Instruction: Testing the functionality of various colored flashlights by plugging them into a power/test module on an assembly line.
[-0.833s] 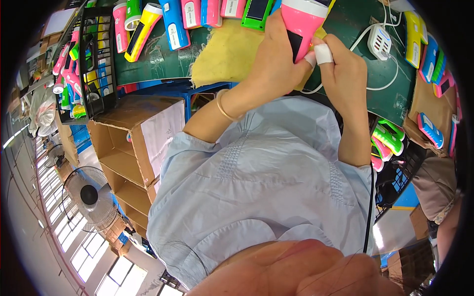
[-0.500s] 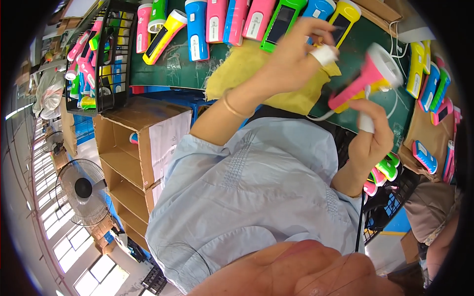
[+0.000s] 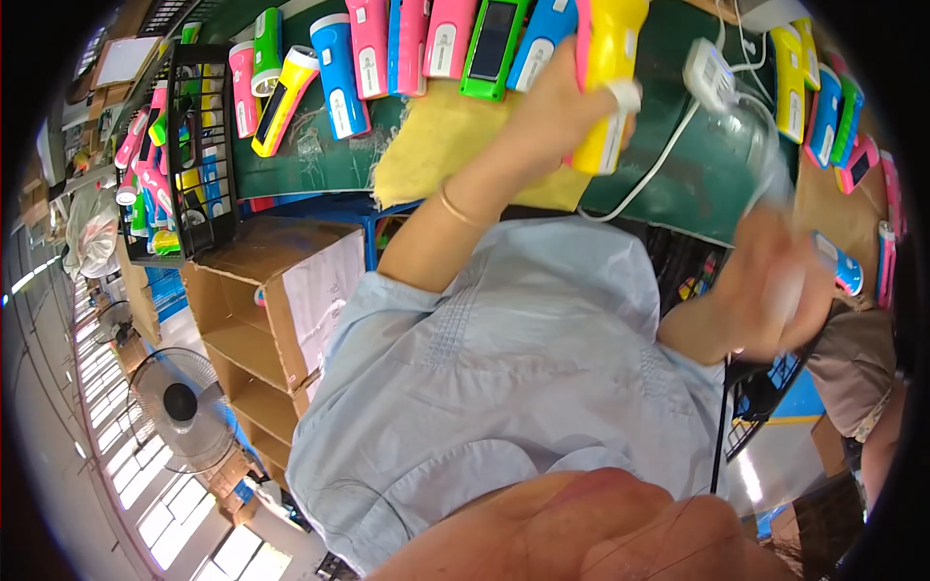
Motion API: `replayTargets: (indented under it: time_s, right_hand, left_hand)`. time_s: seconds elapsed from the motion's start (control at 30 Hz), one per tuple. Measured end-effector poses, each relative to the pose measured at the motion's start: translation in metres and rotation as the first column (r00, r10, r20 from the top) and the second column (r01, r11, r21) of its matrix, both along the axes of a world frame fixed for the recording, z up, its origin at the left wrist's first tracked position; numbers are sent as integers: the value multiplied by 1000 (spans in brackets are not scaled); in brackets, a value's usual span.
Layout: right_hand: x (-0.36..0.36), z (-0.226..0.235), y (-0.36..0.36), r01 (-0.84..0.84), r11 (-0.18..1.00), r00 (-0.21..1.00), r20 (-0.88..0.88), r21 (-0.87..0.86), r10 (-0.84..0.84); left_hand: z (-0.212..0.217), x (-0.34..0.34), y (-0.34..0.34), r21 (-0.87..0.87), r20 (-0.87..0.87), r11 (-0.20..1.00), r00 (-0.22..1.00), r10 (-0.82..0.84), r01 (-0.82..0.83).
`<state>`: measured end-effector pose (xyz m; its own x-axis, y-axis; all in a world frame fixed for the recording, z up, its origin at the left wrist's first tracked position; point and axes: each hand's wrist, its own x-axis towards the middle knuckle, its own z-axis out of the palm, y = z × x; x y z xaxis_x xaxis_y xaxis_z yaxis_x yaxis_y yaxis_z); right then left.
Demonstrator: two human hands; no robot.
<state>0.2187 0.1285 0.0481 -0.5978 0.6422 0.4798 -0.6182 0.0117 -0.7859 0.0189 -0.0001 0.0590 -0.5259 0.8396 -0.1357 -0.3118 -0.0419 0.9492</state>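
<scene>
My left hand (image 3: 557, 111) is wrapped round a yellow flashlight (image 3: 608, 87) with a pink edge. This flashlight stands over the green table (image 3: 668, 160), its wide head pointing away from me. White tape covers a fingertip of that hand. Off to the right, my right hand (image 3: 775, 281) is smeared by motion beside the table's edge, so I cannot tell what its fingers hold. A blurred pale streak rises just above it. Beneath my left forearm lies a yellow cloth (image 3: 431, 145). A white boxy plug piece (image 3: 710, 76) with a white cable rests to the right of the flashlight.
Several coloured flashlights line the table's far side, among them a green one (image 3: 491, 48) and a blue one (image 3: 339, 77). A black crate (image 3: 203, 145) of flashlights stands at left, above cardboard shelves (image 3: 237, 290). More flashlights lie on cardboard at right, near a blue one (image 3: 841, 263).
My right hand has left the pink-and-yellow flashlight and moved right and nearer me. My left hand, earlier with no flashlight in it, now grips one. The white plug piece has come into view.
</scene>
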Motion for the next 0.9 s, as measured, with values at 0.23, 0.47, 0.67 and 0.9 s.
replayTargets:
  time_s: [0.23, 0.47, 0.67, 0.9]
  right_hand:
    - [-73, 26, -53, -97, 965, 715, 692, 242, -102]
    - [-85, 16, -55, 80, 660, 743, 396, 747, -539]
    - [-93, 10, -39, 133, 637, 738, 353, 759, -575]
    - [-18, -1, 112, 421, 199, -199, 304, 885, -932]
  left_hand:
    - [-1, 0, 1, 603, 313, 798, 924, -222, -12]
    - [-5, -10, -1, 597, 435, 795, 876, -208, -108]
    - [-9, -22, 1, 548, 385, 826, 916, -109, -132]
    - [11, -224, -36, 241, -572, 846, 635, 520, -475]
